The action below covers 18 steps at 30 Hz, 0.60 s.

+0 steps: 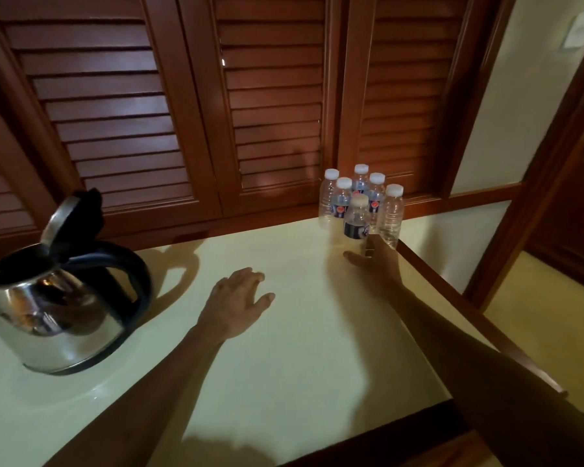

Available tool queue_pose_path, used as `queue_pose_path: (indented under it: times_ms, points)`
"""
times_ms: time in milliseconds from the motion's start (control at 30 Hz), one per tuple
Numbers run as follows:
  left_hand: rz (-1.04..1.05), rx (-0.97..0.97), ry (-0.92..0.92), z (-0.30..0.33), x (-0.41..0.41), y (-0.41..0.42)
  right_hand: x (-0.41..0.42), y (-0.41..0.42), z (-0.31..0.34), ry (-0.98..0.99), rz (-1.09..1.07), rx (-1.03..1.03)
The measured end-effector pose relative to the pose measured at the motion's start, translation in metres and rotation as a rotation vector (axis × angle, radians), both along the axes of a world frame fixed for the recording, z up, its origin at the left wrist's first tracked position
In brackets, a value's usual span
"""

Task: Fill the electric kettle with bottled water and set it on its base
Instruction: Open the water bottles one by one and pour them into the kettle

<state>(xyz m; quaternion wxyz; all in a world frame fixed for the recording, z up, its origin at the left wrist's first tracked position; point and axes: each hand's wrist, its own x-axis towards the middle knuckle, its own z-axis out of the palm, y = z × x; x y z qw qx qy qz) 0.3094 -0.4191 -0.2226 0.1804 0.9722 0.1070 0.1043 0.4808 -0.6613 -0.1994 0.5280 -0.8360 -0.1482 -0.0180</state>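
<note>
Fingers [255, 281] of your left hand [236, 298] lie spread and flat on the pale tabletop [284, 365], holding nothing. Your right hand [375, 261] reaches to the front water bottle [357, 222], w/ thumb and fingers open around its base; can't tell if they're gripping yet. Five more capped bottles [361, 183] stand clustered just behind it, by the louvred doors [273, 102]. The steel kettle [54, 305], lid [59, 217] up, sits far left on the tabletop.
</note>
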Motion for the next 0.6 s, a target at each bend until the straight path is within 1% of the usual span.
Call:
queue_pose_path:
  times_ms: [200, 433, 600]
  points:
    - [0.016, -0.033, -0.018, 0.002, 0.000, -0.002, 0.014, 0.006, -0.003, 0.002, -0.048, -0.071]
    - [0.034, -0.048, -0.036, 0.008, -0.005, -0.010, 0.009, 0.002, -0.008, 0.007, -0.063, -0.092]
    - [0.038, -0.058, -0.073, 0.010, -0.011, -0.010, -0.011, -0.005, -0.006, 0.059, -0.165, -0.090]
